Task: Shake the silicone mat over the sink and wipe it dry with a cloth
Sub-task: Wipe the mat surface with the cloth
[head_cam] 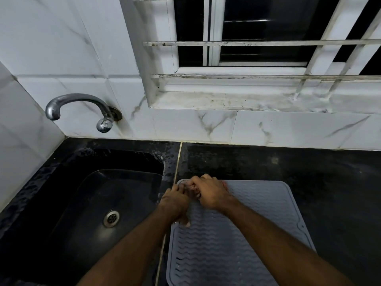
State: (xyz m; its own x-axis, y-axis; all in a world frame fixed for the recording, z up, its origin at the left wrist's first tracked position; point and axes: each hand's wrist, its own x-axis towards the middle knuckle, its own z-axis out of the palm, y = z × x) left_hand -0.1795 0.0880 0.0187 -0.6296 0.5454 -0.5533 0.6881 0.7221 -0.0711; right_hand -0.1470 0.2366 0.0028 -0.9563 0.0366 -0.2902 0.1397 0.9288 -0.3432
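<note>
A grey silicone mat (237,240) with wavy ridges lies flat on the black counter, right of the sink (92,203). My right hand (210,193) is closed on a small pinkish cloth (192,189) pressed onto the mat's far left corner. Only a bit of the cloth shows between my fingers. My left hand (175,205) rests on the mat's left edge, fingers curled down against it and touching the cloth.
A chrome tap (80,108) juts from the tiled wall above the black sink, whose drain (111,218) sits at its middle. Black counter (309,172) stretches right of the mat. A barred window (257,38) is above.
</note>
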